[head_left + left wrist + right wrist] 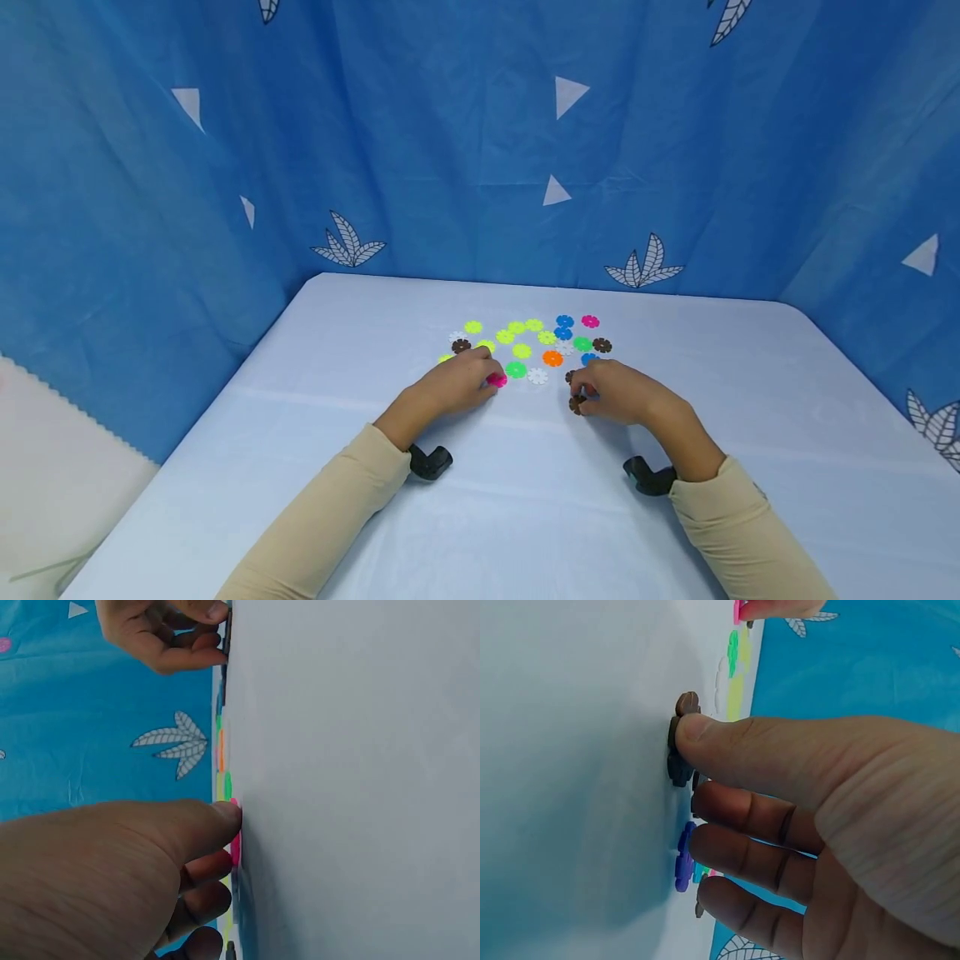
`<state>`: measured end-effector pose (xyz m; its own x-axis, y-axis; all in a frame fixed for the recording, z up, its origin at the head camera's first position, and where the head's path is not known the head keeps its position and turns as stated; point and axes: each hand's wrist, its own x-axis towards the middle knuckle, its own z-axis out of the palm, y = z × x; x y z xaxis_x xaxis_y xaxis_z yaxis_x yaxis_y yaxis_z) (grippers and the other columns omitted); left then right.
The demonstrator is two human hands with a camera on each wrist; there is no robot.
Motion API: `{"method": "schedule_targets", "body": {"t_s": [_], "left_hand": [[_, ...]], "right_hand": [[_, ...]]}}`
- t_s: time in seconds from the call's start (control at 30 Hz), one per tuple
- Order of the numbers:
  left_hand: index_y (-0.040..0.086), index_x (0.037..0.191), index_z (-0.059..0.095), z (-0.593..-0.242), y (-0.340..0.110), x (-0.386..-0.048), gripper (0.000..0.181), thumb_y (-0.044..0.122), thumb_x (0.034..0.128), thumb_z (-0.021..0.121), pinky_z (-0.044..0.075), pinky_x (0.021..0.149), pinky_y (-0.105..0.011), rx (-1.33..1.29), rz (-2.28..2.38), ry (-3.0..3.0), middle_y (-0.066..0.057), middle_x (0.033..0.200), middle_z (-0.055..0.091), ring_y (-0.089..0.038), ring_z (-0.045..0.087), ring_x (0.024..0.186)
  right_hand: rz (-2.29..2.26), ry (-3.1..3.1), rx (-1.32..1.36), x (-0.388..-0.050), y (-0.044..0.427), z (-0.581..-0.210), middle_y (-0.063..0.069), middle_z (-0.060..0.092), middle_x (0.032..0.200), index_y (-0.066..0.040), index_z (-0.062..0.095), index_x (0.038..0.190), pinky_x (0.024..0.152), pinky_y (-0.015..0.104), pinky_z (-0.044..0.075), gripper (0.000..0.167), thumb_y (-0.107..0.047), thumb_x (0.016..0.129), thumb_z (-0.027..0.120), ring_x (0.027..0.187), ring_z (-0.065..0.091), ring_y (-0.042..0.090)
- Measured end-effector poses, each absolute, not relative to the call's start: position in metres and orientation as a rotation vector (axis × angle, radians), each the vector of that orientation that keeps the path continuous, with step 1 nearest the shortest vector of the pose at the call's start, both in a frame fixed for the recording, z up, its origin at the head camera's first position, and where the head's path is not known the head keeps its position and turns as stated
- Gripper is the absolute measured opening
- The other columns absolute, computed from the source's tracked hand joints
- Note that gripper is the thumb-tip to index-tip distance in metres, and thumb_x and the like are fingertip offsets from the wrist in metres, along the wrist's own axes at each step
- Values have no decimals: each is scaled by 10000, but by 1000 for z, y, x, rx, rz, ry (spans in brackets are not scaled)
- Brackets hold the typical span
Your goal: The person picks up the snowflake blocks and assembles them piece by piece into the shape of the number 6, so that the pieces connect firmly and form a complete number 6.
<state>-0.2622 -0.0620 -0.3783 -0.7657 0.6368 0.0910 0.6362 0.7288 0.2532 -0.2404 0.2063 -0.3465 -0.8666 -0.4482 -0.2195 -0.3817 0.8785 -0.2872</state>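
Observation:
My left hand [457, 385] has its thumb and fingertips at a pink notched disc [498, 380] near the front left of a loose group of discs. In the left wrist view the thumb of that hand [120, 862] lies against the pink disc [235, 851], fingers curled behind it. My right hand [621, 392] pinches a brown disc [576, 405] at the group's front right, with another brown disc [570, 377] just behind. The right wrist view shows the thumb of this hand [817, 795] on the brown disc [679, 761]; its index fingertip is partly hidden.
Behind and between the hands lie several yellow discs [521, 352], green [516, 370], white [537, 377], orange [552, 358] and blue [564, 321] ones, flat on the white table [517, 517]. A blue patterned curtain [465, 150] stands behind the table's far edge.

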Motion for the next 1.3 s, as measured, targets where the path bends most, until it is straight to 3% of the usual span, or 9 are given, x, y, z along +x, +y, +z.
{"method": "schedule_targets", "body": {"t_s": [0.2, 0.37, 0.5, 0.7, 1.0, 1.3], "left_hand": [[122, 1077, 732, -378, -59, -264, 134, 154, 947, 734, 510, 863, -303, 1093, 419, 2940, -14, 1020, 595, -162, 557, 945], [99, 1187, 715, -378, -61, -265, 253, 164, 943, 727, 509, 885, -329, 1098, 397, 2941, -40, 1099, 628, -174, 576, 996], [95, 1223, 718, -379, -64, -263, 305, 189, 933, 723, 502, 814, -311, 1069, 377, 2938, -51, 1077, 603, -164, 539, 933], [102, 1119, 663, -379, -64, -262, 249, 200, 903, 742, 475, 754, -277, 1062, 421, 2927, 0, 1011, 549, -139, 494, 889], [119, 1043, 617, -380, -60, -263, 162, 94, 935, 734, 496, 735, -276, 1014, 836, 2696, 39, 862, 600, -130, 558, 794], [20, 1039, 621, -386, -58, -261, 71, 10, 970, 636, 563, 685, -317, 822, 1371, 2295, -70, 822, 679, -208, 657, 696]], "right_hand": [[-391, 2770, -651, -241, 209, -345, -35, 593, 889, -142, 678, 1003, 834, 369, 541, 183, -108, 877, 807, 902, 552, 192], [-433, 2788, -675, -241, 206, -346, -33, 589, 882, -115, 652, 1008, 823, 352, 536, 209, -68, 872, 803, 891, 545, 186], [-521, 2779, -717, -242, 202, -349, -30, 594, 871, -114, 638, 976, 791, 320, 531, 186, -12, 889, 768, 875, 549, 177], [-597, 2811, -771, -243, 201, -355, -45, 583, 848, -131, 655, 936, 739, 283, 516, 178, 17, 898, 746, 846, 538, 170], [-619, 2831, -814, -243, 195, -361, -69, 586, 810, -156, 650, 926, 737, 269, 513, 156, -47, 908, 759, 823, 548, 152], [-691, 2787, -962, -242, 188, -361, -82, 610, 844, -140, 656, 940, 730, 259, 522, 133, -40, 920, 742, 809, 561, 132]]}}
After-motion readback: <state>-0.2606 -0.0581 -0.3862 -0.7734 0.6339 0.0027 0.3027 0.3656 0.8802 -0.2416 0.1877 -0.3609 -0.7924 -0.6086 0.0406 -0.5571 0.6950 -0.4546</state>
